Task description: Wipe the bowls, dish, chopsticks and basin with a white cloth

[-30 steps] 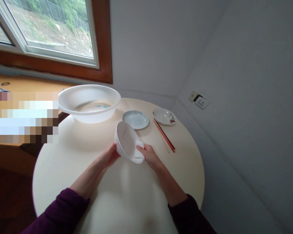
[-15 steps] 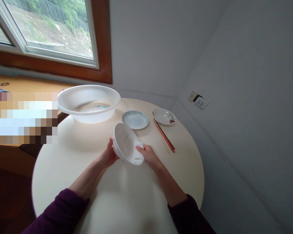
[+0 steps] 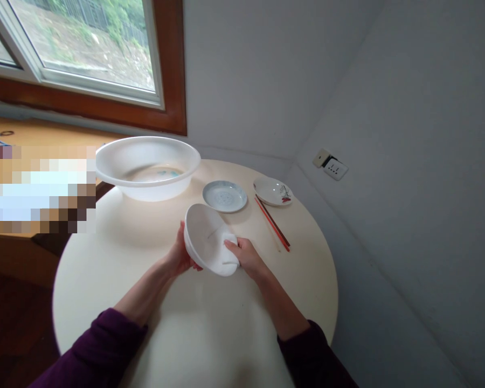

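Note:
A white bowl (image 3: 204, 229) is held tilted above the table, its inside turned toward me and a thin dark line showing within it. My left hand (image 3: 178, 254) is wrapped around the bowl's left side and underside. My right hand (image 3: 249, 257) grips a white cloth (image 3: 230, 247), which looks like a wipe, folded over the bowl's right rim. The right thumb presses the cloth on the inside; the fingers behind the rim are hidden. Just beyond the bowl lies a pale blue patterned plate (image 3: 224, 196).
On the round cream table (image 3: 210, 334), a large translucent basin (image 3: 156, 193) stands at the back left. At the back right are a white dish with a floral print (image 3: 271, 192) and red and dark chopsticks (image 3: 272, 223). A wooden desk (image 3: 44, 129) adjoins on the left.
The bowl has turned a little, its left rim shifting slightly left with my left hand, and its inside faces me more. My right hand keeps its hold on the cloth at the rim.

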The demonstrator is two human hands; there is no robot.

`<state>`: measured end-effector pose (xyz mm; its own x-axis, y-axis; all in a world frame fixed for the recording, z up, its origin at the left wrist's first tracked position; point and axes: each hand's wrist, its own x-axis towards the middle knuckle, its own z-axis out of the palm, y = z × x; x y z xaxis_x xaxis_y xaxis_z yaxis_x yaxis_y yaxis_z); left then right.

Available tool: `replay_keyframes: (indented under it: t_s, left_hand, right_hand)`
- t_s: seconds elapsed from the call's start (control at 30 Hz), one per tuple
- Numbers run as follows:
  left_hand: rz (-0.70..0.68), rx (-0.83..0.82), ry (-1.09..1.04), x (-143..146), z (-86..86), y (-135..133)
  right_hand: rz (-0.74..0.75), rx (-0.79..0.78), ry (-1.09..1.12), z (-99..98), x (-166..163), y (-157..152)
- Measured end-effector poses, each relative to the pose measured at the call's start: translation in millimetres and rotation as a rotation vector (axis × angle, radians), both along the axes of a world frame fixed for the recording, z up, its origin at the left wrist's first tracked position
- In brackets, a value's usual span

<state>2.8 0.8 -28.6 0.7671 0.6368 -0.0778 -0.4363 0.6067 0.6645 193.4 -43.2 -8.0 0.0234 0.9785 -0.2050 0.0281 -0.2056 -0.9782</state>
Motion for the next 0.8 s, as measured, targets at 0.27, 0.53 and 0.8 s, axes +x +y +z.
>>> replay_keyframes:
  t_s: [0.27, 0.53, 0.8]
  left_hand:
    - [-0.132, -0.091, -0.094, 3.2, 12.9, -6.0]
    - [-0.082, 0.06, -0.151, 1.8, 4.7, -3.9]
    - [0.125, 0.357, 0.084, 7.6, 14.1, -12.2]
  right_hand:
    - [-0.042, 0.039, -0.033, -2.9, 1.3, 2.5]
    - [-0.115, 0.086, -0.092, -8.1, 4.5, 5.4]
    - [-0.166, 0.059, -0.12, -14.7, 1.8, 7.9]
